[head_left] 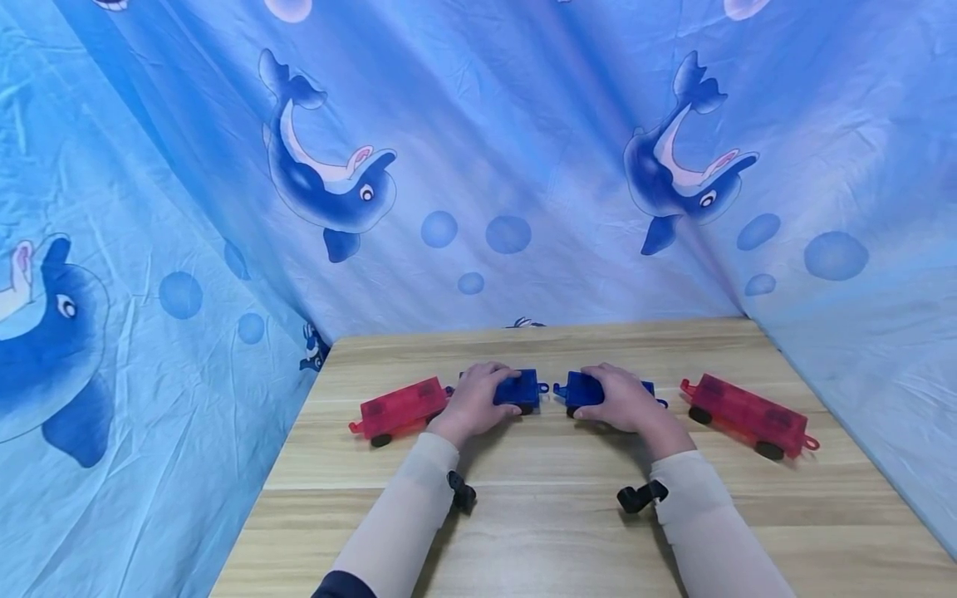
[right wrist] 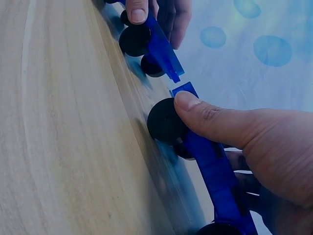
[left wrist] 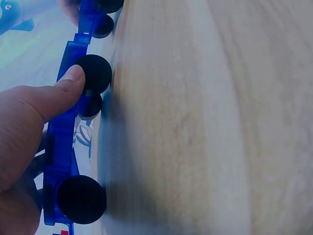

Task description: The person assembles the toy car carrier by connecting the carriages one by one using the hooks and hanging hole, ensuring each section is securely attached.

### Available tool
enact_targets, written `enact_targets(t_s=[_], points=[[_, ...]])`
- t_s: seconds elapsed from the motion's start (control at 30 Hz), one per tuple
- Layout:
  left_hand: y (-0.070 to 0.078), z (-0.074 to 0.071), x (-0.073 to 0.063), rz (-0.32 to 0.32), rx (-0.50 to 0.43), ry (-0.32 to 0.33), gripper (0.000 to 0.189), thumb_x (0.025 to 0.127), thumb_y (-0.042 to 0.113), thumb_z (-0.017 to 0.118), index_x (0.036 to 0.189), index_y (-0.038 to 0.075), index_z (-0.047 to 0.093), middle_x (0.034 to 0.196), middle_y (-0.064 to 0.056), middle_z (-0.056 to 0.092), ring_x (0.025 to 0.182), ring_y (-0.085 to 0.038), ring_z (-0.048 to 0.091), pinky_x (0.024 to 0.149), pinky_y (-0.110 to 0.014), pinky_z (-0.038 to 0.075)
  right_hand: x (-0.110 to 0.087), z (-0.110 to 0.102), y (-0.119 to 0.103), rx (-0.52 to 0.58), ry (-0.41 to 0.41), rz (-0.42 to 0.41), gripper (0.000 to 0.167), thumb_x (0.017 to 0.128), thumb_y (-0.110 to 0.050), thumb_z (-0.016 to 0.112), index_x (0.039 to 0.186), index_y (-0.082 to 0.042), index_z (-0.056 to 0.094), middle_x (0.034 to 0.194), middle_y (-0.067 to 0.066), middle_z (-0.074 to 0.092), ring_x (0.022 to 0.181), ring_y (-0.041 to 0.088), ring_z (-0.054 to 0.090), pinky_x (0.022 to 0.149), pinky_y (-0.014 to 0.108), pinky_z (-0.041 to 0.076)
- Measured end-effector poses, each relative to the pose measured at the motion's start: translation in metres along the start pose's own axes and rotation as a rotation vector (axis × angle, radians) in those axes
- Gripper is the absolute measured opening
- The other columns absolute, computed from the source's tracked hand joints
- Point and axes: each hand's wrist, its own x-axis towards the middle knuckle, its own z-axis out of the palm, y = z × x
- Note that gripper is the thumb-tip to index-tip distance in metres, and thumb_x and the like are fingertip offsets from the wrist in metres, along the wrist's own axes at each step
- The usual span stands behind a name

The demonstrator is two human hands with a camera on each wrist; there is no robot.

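Two blue toy train cars with black wheels stand on the table, end to end with a small gap in the head view. My left hand (head_left: 478, 397) grips the left blue car (head_left: 526, 387), thumb at its near side and fingers over the far side. The right blue car (head_left: 579, 390) is held the same way by my right hand (head_left: 619, 400). In the right wrist view, my right thumb presses beside a wheel (right wrist: 167, 120). A ring coupler (head_left: 544, 388) on the left car faces a hook coupler (head_left: 558, 389) on the right one.
A red toy train car (head_left: 402, 409) stands left of my left hand, its right end close to the left blue car. Another red car (head_left: 750, 415) sits angled at the right. Dolphin-print cloth (head_left: 478, 166) hangs behind and beside the wooden table (head_left: 538, 531).
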Motion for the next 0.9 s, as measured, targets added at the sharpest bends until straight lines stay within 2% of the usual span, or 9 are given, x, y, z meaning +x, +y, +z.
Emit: enact_targets(t_s=[0.5,0.9], points=[[-0.0001,-0.0005,-0.0028,-0.002,-0.089,0.028,0.063,0.092,0.047,0.079,0.149,0.029,0.060,0.149,0.000,0.055,0.141,-0.029,0.046,0.116,-0.056,0.039,-0.0014,0.0007,-0.0061,0.041,0.013,-0.003,0.095,0.086,-0.049,0.086,0.159,-0.007,0.044,0.161,0.023,0.041,0.147,0.048,0.037,0.114,0.069,0.033],[0.0027,0.0013,-0.0046,0.016,-0.101,0.041,0.062,0.092,0.045,0.080,0.149,0.032,0.059,0.150,0.001,0.054,0.142,-0.029,0.046,0.115,-0.058,0.039,0.0024,0.0073,-0.0067,0.028,0.023,-0.026,0.093,0.085,-0.050,0.086,0.158,-0.007,0.046,0.160,0.023,0.043,0.147,0.048,0.037,0.115,0.068,0.032]])
